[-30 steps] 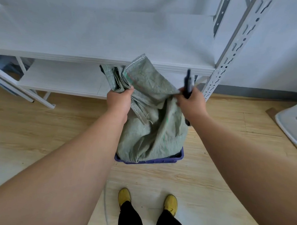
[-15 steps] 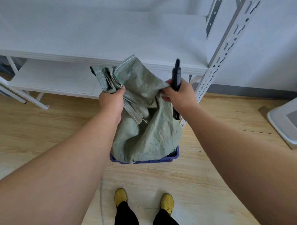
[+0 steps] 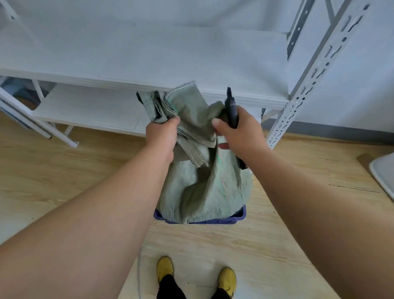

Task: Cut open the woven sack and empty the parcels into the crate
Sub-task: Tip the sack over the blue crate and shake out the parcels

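Sack (image 3: pixel 203 190) in crate (image 3: pixel 240 218), both hands gripping

right hand (image 3: pixel 239 134) moved in toward left hand (image 3: pixel 163 134) along the sack (image 3: pixel 203 188) top, gap between them smaller than 1 s ago. black cutter (image 3: pixel 231 110) came with it. sack neck more bunched, body slumped lower in blue crate (image 3: pixel 238 220).
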Demonstrator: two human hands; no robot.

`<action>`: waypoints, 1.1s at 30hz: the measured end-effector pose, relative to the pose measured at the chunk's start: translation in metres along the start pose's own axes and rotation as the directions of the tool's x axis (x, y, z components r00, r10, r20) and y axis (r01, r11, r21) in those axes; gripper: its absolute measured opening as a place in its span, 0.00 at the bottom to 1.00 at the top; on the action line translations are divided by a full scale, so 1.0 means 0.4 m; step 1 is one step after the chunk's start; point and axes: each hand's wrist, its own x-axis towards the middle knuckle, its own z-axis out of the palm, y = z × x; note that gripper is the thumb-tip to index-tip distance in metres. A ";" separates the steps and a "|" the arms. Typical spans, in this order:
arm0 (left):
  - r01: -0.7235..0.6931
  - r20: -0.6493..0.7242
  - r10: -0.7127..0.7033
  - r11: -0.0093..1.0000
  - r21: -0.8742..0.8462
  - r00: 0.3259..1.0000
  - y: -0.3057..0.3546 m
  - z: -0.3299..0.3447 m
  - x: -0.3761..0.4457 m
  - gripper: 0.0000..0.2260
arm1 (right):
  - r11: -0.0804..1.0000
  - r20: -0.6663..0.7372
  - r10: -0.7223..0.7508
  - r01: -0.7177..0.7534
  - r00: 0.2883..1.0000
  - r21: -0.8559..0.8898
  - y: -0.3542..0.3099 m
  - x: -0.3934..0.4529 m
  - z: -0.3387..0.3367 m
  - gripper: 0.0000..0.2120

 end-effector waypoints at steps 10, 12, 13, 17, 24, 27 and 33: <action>-0.190 0.600 0.006 0.951 0.243 0.800 0.082 0.026 -0.034 0.19 | 0.989 -0.206 0.088 -0.111 0.975 -0.101 0.024 0.001 0.040 0.14; -0.250 0.582 0.065 0.937 0.244 0.810 0.056 -0.007 -0.015 0.27 | 0.992 -0.234 0.116 -0.127 0.965 -0.029 0.027 0.008 0.021 0.09; -0.319 0.519 0.110 0.887 0.333 0.848 0.035 -0.022 -0.004 0.29 | 0.992 -0.248 0.121 -0.123 0.961 0.007 0.025 0.010 0.014 0.08; -0.469 0.489 0.039 0.361 0.806 0.871 -0.089 -0.047 0.021 0.34 | 0.985 -0.276 0.145 -0.113 0.950 0.127 0.013 0.010 -0.001 0.08; -0.444 0.333 0.309 0.435 0.784 0.891 -0.087 0.003 0.043 0.09 | 0.998 -0.268 0.064 -0.055 0.961 0.043 0.004 -0.003 -0.015 0.07; -0.580 0.410 0.416 0.497 0.645 0.812 -0.046 -0.014 0.041 0.08 | 0.998 -0.342 0.059 -0.045 0.938 0.051 0.005 -0.002 -0.040 0.08; -0.660 0.392 0.531 0.580 0.478 0.751 -0.017 -0.017 0.035 0.07 | 0.997 -0.331 0.079 -0.071 0.940 0.037 0.018 -0.016 -0.035 0.10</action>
